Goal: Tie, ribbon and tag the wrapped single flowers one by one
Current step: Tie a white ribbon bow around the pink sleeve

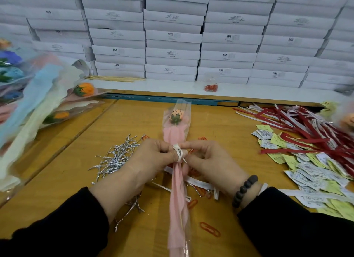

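Observation:
A single flower in pink paper and clear film lies lengthwise on the wooden table, bloom pointing away from me. A white printed ribbon is wrapped around its neck. My left hand pinches the ribbon from the left, and my right hand pinches it from the right. The ribbon's loose ends trail under my right hand.
Silver wire ties lie left of my hands. Red and white ribbons and paper tags are piled at right. Wrapped flowers are heaped at left. Orange paper clips are scattered near me. White boxes are stacked behind.

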A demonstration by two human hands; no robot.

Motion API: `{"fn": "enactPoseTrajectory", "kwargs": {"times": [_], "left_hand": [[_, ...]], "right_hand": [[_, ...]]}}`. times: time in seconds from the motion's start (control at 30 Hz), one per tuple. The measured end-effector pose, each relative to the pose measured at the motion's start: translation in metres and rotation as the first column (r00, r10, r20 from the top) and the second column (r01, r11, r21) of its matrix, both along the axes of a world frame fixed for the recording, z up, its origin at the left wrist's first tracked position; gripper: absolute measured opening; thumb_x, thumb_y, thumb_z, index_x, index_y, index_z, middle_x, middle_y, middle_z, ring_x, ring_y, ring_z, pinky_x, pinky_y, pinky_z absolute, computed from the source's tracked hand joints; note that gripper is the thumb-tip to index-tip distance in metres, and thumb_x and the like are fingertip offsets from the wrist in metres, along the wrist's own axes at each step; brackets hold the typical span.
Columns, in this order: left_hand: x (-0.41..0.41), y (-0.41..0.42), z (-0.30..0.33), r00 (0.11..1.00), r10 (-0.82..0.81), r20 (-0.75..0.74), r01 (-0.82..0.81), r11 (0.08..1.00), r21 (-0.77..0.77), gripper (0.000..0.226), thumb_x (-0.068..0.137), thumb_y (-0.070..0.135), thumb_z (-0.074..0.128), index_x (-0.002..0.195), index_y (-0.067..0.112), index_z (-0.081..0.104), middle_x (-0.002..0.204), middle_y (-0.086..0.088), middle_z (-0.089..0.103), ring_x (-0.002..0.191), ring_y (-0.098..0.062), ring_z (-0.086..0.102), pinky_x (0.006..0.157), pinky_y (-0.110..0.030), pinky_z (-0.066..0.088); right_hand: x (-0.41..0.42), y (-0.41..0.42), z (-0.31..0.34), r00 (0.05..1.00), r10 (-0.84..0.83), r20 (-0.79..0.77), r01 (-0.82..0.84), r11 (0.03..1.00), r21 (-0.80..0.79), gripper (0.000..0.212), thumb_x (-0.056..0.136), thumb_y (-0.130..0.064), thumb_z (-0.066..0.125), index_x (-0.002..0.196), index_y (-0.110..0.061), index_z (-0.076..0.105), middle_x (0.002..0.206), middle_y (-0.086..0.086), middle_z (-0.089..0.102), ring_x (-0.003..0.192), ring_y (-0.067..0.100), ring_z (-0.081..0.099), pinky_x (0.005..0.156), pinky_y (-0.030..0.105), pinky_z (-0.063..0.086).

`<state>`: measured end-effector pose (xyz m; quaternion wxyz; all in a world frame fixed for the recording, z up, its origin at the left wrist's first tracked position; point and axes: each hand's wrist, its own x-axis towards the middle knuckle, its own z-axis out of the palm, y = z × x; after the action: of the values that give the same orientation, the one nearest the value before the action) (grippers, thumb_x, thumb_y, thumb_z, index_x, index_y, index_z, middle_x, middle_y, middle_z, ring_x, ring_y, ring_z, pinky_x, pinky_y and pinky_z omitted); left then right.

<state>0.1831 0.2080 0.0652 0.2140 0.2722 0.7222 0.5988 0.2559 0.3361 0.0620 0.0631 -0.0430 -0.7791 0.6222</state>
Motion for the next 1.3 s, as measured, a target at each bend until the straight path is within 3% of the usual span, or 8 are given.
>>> {"fn": "enactPoseTrajectory", "kwargs": {"times": [0.13, 0.33, 0.47, 0.7, 0.87, 1.0, 1.13, 1.3], "left_hand": [[-0.002, -0.002, 0.000, 0.995, -0.036, 0.094, 0.036, 0.999, 0.002, 0.022, 0.087, 0.009, 0.061, 0.068, -0.002, 0.064, 0.056, -0.013, 0.056, 0.029, -0.003, 0.027, 0.030, -0.011, 0.021], [-0.010, -0.007, 0.000, 0.965, -0.144, 0.221, 0.151, 0.988, -0.018, 0.015, 0.089, 0.009, 0.055, 0.078, 0.000, 0.060, 0.044, 0.001, 0.039, 0.031, -0.004, 0.019, 0.032, -0.012, 0.013], [-0.012, -0.007, -0.001, 0.955, -0.187, 0.232, 0.195, 0.981, -0.011, 0.016, 0.089, 0.007, 0.054, 0.086, -0.008, 0.059, 0.070, -0.017, 0.040, 0.031, -0.004, 0.019, 0.031, -0.011, 0.013], [-0.008, -0.004, -0.002, 0.959, -0.222, 0.177, 0.238, 0.968, -0.078, 0.013, 0.085, 0.005, 0.058, 0.073, 0.002, 0.063, 0.063, -0.012, 0.047, 0.032, -0.004, 0.023, 0.031, -0.012, 0.016], [-0.005, -0.003, 0.001, 0.974, -0.153, 0.167, 0.166, 0.984, -0.070, 0.016, 0.088, 0.000, 0.053, 0.072, 0.004, 0.056, 0.070, -0.017, 0.041, 0.033, -0.005, 0.022, 0.031, -0.012, 0.016], [-0.003, -0.005, 0.002, 0.989, -0.076, 0.126, 0.088, 0.992, -0.095, 0.022, 0.088, -0.001, 0.051, 0.068, 0.007, 0.054, 0.060, -0.011, 0.045, 0.032, -0.006, 0.027, 0.030, -0.012, 0.018], [-0.003, -0.004, 0.002, 0.990, -0.051, 0.130, 0.066, 0.992, -0.107, 0.017, 0.090, 0.002, 0.051, 0.073, 0.007, 0.055, 0.043, 0.006, 0.051, 0.031, -0.005, 0.032, 0.030, -0.012, 0.021], [-0.001, -0.004, 0.002, 0.997, -0.006, 0.075, 0.014, 0.994, -0.108, 0.012, 0.087, 0.000, 0.053, 0.076, 0.005, 0.055, 0.062, -0.008, 0.063, 0.032, -0.010, 0.037, 0.034, -0.013, 0.020]], "right_hand": [[0.000, -0.001, -0.002, 0.997, -0.044, -0.070, 0.046, 0.998, 0.040, 0.030, 0.091, 0.003, 0.050, 0.109, -0.016, 0.065, 0.054, 0.001, 0.062, 0.041, -0.003, 0.053, 0.044, 0.006, 0.040], [-0.001, -0.002, -0.005, 0.993, -0.030, -0.114, 0.038, 0.997, 0.070, 0.038, 0.091, 0.000, 0.051, 0.094, -0.036, 0.064, 0.056, -0.004, 0.066, 0.064, 0.008, 0.063, 0.068, 0.021, 0.054], [0.001, 0.000, -0.002, 0.988, 0.019, -0.151, -0.008, 0.997, 0.075, 0.036, 0.090, 0.003, 0.052, 0.095, -0.031, 0.066, 0.061, 0.000, 0.068, 0.070, 0.017, 0.067, 0.070, 0.024, 0.055], [0.000, 0.006, 0.004, 0.988, 0.043, -0.150, -0.014, 0.982, 0.189, 0.023, 0.088, 0.003, 0.055, 0.078, -0.017, 0.062, 0.068, 0.015, 0.067, 0.068, 0.032, 0.063, 0.075, 0.048, 0.052], [0.000, 0.013, 0.004, 0.996, 0.045, -0.078, -0.021, 0.959, 0.283, 0.017, 0.091, -0.004, 0.053, 0.080, -0.017, 0.056, 0.069, 0.004, 0.067, 0.065, 0.009, 0.063, 0.068, 0.022, 0.051], [-0.002, 0.016, 0.003, 1.000, -0.013, -0.027, 0.022, 0.925, 0.380, 0.014, 0.091, -0.009, 0.053, 0.080, -0.017, 0.054, 0.078, 0.009, 0.068, 0.075, 0.021, 0.064, 0.072, 0.031, 0.050], [-0.001, 0.020, 0.007, 0.996, -0.094, -0.010, 0.089, 0.902, 0.422, 0.009, 0.085, -0.012, 0.053, 0.078, -0.011, 0.058, 0.062, -0.005, 0.052, 0.050, 0.001, 0.045, 0.051, 0.016, 0.040], [0.003, 0.027, 0.008, 0.992, -0.093, 0.081, 0.070, 0.966, 0.249, 0.010, 0.083, -0.014, 0.057, 0.074, -0.011, 0.060, 0.060, -0.005, 0.052, 0.051, 0.005, 0.043, 0.050, 0.019, 0.035]]}}
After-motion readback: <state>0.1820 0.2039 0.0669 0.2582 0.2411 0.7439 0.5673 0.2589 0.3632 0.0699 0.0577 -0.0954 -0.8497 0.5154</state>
